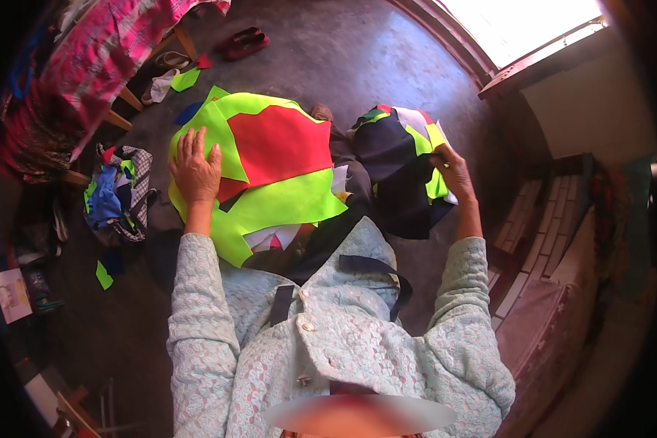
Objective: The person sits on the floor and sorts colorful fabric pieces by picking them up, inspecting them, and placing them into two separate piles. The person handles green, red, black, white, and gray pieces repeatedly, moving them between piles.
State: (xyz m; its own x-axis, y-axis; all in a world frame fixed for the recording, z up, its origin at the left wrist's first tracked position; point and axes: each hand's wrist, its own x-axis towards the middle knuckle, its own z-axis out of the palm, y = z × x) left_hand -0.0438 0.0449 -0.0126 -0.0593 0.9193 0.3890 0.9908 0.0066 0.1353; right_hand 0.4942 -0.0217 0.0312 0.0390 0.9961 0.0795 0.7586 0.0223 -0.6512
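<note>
My left hand [196, 166] lies flat, fingers stretched out, on a neon yellow-green fabric piece [230, 150]. Beneath it is a heaped pile of cut fabric, with a large red piece [285, 146] and another neon piece [285, 201] on top. White and red scraps show at the pile's near edge. On the right, my right hand [454, 174] is closed in a pinch at the edge of a second heap, on a black fabric piece [405, 193]. Neon, white and dark pieces show around those fingertips. Exactly how much cloth the fingers hold is hidden.
A checked bundle with blue cloth [106, 193] sits on the floor at left, near loose neon scraps [104, 275]. Red shoes [246, 44] stand farther off. A bed with a pink cover [102, 62] is at upper left; a bright doorway [525, 25] is at upper right.
</note>
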